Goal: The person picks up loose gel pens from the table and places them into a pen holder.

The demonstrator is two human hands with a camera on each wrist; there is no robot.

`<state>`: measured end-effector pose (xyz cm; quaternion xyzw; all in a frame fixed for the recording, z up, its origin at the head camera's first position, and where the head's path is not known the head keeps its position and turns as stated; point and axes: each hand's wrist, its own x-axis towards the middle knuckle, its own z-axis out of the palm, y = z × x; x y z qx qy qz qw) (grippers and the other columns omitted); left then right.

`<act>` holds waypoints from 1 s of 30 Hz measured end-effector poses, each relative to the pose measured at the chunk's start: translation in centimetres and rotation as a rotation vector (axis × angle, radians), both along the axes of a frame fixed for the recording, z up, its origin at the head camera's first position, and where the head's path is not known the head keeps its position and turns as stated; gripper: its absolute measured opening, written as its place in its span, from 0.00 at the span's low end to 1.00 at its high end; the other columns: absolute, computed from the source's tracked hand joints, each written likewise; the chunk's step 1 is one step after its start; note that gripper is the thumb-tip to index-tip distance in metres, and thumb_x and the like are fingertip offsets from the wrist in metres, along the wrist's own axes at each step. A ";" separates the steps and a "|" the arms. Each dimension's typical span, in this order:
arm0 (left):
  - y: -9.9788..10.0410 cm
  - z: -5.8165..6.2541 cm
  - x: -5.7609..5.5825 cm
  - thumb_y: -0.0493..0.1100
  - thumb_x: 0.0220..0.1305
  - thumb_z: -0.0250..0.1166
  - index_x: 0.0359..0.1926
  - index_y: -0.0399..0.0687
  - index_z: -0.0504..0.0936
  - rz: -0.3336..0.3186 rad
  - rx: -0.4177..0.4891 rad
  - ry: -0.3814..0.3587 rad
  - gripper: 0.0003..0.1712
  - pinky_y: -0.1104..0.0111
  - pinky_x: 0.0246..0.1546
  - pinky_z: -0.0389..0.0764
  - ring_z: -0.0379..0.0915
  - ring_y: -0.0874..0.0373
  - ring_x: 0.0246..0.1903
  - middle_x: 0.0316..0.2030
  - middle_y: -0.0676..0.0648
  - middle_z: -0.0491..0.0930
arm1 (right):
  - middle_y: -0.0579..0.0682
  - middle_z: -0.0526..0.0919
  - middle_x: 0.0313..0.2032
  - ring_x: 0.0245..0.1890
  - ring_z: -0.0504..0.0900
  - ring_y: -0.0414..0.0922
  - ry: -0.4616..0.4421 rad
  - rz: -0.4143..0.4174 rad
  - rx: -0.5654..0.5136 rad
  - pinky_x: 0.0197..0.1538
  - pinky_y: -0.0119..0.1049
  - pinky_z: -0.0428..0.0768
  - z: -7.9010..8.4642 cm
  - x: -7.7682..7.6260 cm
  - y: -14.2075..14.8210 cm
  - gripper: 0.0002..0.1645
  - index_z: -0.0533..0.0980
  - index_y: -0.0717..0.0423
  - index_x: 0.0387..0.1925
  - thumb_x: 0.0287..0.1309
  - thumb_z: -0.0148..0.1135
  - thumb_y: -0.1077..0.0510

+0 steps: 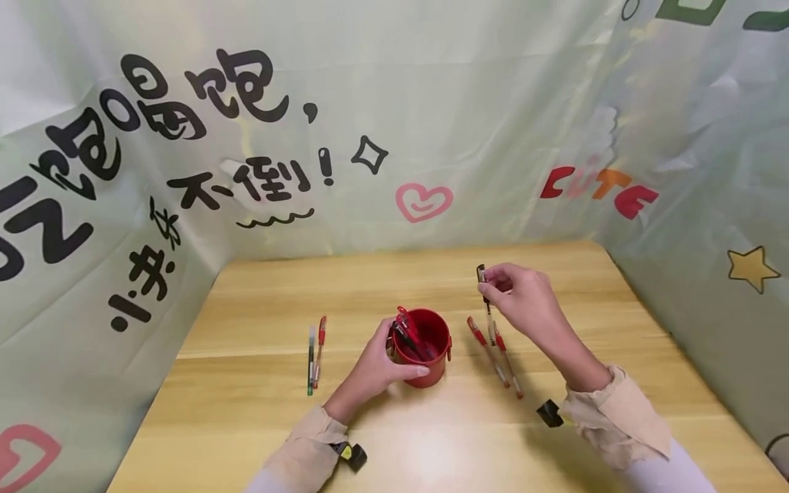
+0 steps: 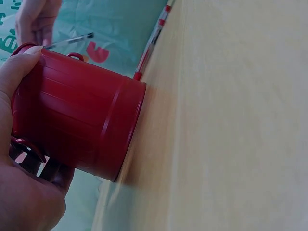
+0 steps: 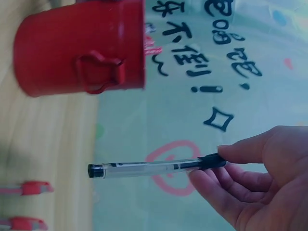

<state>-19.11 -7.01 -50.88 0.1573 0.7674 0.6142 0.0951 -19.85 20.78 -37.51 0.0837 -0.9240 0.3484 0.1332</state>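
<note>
My left hand (image 1: 377, 366) grips the side of a small red bucket (image 1: 434, 372), its thumb across the near wall. The bucket stands upright on the table, with red pens (image 1: 407, 322) and a dark pen (image 1: 403, 337) leaning inside it. To the right, my right hand (image 1: 524, 298) pinches a clear-barrelled pen (image 3: 149, 167) by its black cap (image 3: 211, 161). That pen hangs in the air, tip end downward, apart from the bucket. Beneath it, two red-capped pens (image 1: 490, 356) lie on the table.
Left of the bucket lie a pen with a green end (image 1: 311, 366) and a red-capped pen (image 1: 320, 350), side by side. The wooden table (image 1: 259, 294) is enclosed by printed fabric walls (image 1: 493, 123) at the back and sides.
</note>
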 end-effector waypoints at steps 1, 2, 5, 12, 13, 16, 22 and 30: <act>-0.1 -0.1 0.1 0.51 0.48 0.85 0.72 0.59 0.65 -0.004 0.002 -0.001 0.54 0.51 0.67 0.77 0.67 0.52 0.70 0.67 0.54 0.73 | 0.57 0.90 0.37 0.39 0.89 0.52 0.007 0.002 -0.013 0.35 0.34 0.83 0.2 0.2 -0.3 0.12 0.83 0.61 0.46 0.67 0.68 0.57; -0.1 -0.2 0.1 0.52 0.48 0.85 0.72 0.59 0.65 -0.008 0.005 0.001 0.54 0.51 0.67 0.77 0.67 0.51 0.70 0.67 0.54 0.73 | 0.56 0.90 0.37 0.39 0.89 0.52 0.017 0.002 -0.022 0.35 0.33 0.84 0.4 0.3 -0.5 0.12 0.83 0.61 0.46 0.66 0.69 0.57; -0.2 -0.2 0.2 0.53 0.47 0.85 0.72 0.60 0.65 -0.010 0.005 0.005 0.54 0.51 0.68 0.76 0.67 0.52 0.70 0.67 0.55 0.73 | 0.56 0.90 0.38 0.40 0.89 0.52 0.048 0.006 -0.044 0.35 0.31 0.83 1.1 0.6 -1.2 0.12 0.84 0.60 0.46 0.65 0.70 0.57; -0.2 -0.2 0.3 0.54 0.46 0.86 0.72 0.62 0.65 0.001 0.010 0.014 0.55 0.50 0.69 0.75 0.67 0.52 0.70 0.67 0.56 0.73 | 0.54 0.90 0.38 0.38 0.89 0.48 0.103 0.048 -0.105 0.43 0.42 0.89 2.2 0.6 -2.8 0.10 0.84 0.58 0.45 0.65 0.70 0.58; -0.2 -0.2 0.3 0.54 0.47 0.85 0.72 0.61 0.65 -0.001 0.013 0.013 0.54 0.50 0.69 0.75 0.66 0.52 0.70 0.67 0.55 0.73 | 0.54 0.90 0.38 0.38 0.89 0.47 0.110 0.057 -0.120 0.44 0.43 0.89 2.3 0.6 -3.0 0.09 0.84 0.59 0.45 0.65 0.70 0.59; -0.2 -0.3 0.4 0.53 0.47 0.85 0.72 0.61 0.65 -0.006 0.015 0.002 0.54 0.51 0.67 0.77 0.67 0.51 0.70 0.67 0.55 0.73 | 0.54 0.90 0.38 0.38 0.89 0.46 0.117 0.085 -0.158 0.46 0.44 0.89 2.2 0.6 -3.7 0.09 0.83 0.59 0.45 0.65 0.70 0.60; -0.1 -0.5 0.6 0.53 0.48 0.85 0.72 0.62 0.64 -0.013 0.028 -0.002 0.53 0.53 0.65 0.80 0.68 0.51 0.69 0.67 0.54 0.74 | 0.52 0.90 0.38 0.38 0.89 0.45 0.121 0.123 -0.161 0.44 0.42 0.90 2.0 0.2 -5.1 0.11 0.84 0.58 0.45 0.63 0.72 0.59; -0.3 -0.4 0.5 0.53 0.49 0.84 0.72 0.63 0.64 -0.014 0.026 0.012 0.53 0.52 0.67 0.77 0.67 0.53 0.69 0.67 0.55 0.74 | 0.51 0.90 0.38 0.38 0.90 0.44 0.088 0.195 -0.206 0.44 0.40 0.90 1.1 -0.7 -6.5 0.09 0.84 0.58 0.44 0.63 0.72 0.60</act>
